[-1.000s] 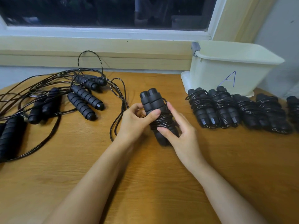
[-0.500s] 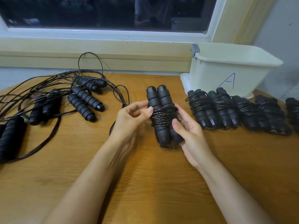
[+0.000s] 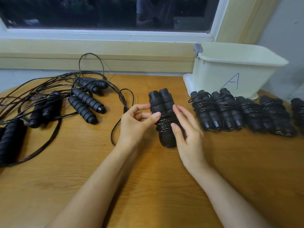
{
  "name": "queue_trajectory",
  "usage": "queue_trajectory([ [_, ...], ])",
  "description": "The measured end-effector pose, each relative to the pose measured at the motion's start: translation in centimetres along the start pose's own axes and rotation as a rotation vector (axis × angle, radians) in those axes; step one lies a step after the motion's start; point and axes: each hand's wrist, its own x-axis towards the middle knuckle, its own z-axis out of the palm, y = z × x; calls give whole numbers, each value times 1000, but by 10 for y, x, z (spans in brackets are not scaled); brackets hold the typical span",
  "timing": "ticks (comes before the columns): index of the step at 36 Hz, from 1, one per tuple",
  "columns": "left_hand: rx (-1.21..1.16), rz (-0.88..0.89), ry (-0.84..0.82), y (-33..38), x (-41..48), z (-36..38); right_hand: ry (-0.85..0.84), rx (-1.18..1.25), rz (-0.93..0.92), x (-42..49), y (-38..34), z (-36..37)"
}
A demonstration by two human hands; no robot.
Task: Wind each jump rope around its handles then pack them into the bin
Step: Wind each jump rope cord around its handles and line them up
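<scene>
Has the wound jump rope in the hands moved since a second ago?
Yes. The wound jump rope has shifted right, toward the row of wound ropes in front of the bin, and turned more upright.

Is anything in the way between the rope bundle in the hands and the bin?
Yes. A row of wound ropes lies on the table right before the bin, so the held bundle must go over them.

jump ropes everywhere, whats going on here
A person is bundling jump ropes at a wooden table. The left hand and right hand hold a pair of handles with cord wound around them, upright between the fingers. A row of finished bundles lies to the right, in front of a cream bin marked A. A tangle of unwound ropes waits on the left.
</scene>
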Motion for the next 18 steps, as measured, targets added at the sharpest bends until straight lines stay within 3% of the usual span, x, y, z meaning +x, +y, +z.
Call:
queue_trajectory([
  [7, 37, 56, -9, -1, -2, 2, -123, -264, -5, -4, -3, 7],
  [18, 194, 178, -139, -6, -3, 5, 26, -204, 117, -2, -2, 11],
])
